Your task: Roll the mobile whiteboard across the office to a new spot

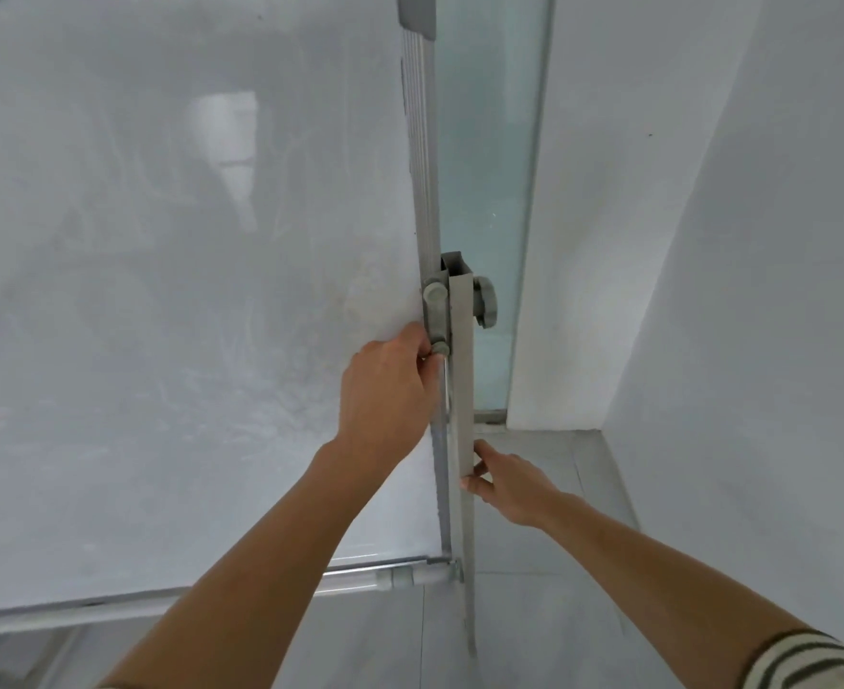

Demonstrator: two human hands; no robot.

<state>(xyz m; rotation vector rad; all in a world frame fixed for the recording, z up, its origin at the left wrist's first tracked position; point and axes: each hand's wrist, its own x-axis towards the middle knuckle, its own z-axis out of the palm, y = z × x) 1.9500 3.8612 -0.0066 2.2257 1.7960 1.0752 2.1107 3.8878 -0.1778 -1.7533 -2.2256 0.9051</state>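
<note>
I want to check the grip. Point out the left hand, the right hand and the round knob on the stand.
left hand [390,390], head view, back of the hand.
right hand [509,482], head view, back of the hand.
round knob [485,301], head view, its rim.

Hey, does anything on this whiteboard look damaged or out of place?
Nothing looks broken. The whiteboard surface is hazy with smeared marker residue. Both the left hand and right hand grip its side post.

One whiteboard [181,290] — two hands [390,390]

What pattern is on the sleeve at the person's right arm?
Stripes: dark bands on a pale cream sleeve, seen at the bottom right corner of the head view.
</note>
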